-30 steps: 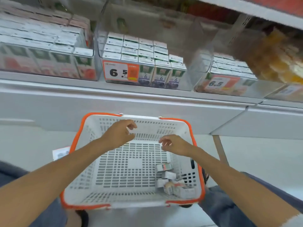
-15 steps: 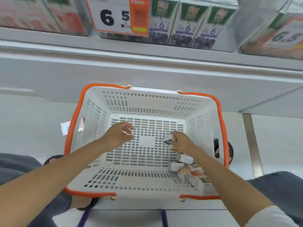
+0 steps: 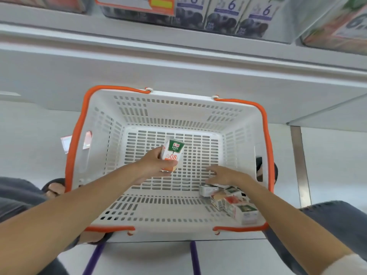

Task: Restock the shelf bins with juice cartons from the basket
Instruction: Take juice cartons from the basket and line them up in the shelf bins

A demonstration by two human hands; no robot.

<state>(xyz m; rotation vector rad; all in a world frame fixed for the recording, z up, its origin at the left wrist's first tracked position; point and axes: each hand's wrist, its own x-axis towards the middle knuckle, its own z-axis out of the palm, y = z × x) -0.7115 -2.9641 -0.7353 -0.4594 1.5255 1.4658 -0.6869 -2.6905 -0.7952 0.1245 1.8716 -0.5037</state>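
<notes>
A white basket with an orange rim stands below me. My left hand holds a small white juice carton with a green top label upright above the basket's floor. My right hand hovers with fingers spread just above several cartons lying in the basket's near right corner. Clear shelf bins with purple-labelled cartons run along the top edge.
An orange price tag hangs on the middle bin. A white shelf ledge juts out between the bins and the basket. My feet show beside the basket, and two purple bars sit beneath its near edge.
The carton my right hand lifted half a second ago now sits in my left hand. My right hand has dropped back over the corner pile. The view has tilted further down.
</notes>
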